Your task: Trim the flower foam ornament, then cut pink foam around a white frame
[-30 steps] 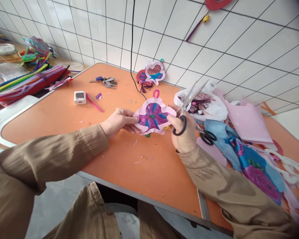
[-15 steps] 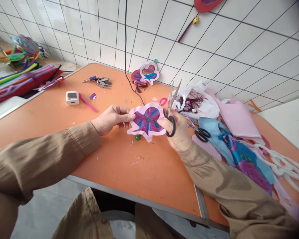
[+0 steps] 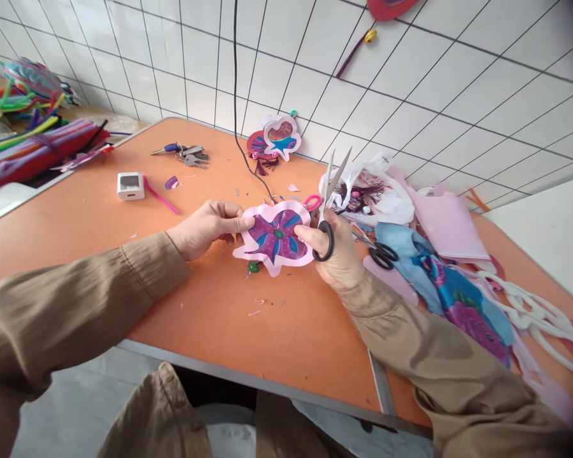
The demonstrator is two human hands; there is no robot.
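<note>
A pink-edged cutout (image 3: pixel 273 257) with a purple and blue flower pattern is held flat over the orange table (image 3: pixel 210 305). My left hand (image 3: pixel 214 226) pinches its left edge between thumb and fingers. On its right side rests the thumb of my right hand (image 3: pixel 337 248), which also holds open-bladed scissors (image 3: pixel 325 238) with black handles, blades pointing up. A pink loop (image 3: pixel 312 202) shows at the cutout's upper right. Below its lower edge is a green bead (image 3: pixel 254 266).
Keys (image 3: pixel 191 155), a white plug (image 3: pixel 130 186) and a cable (image 3: pixel 236 95) lie beyond my left hand. Finished-looking cutouts (image 3: pixel 281 137) lean at the wall. A white bag (image 3: pixel 391 200), second scissors (image 3: pixel 383 254) and fabric (image 3: pixel 472 305) are on the right.
The view has shifted slightly, so most things appear further left. The cutout is tilted a little differently and its pink loop shows more. Both hands keep their hold.
</note>
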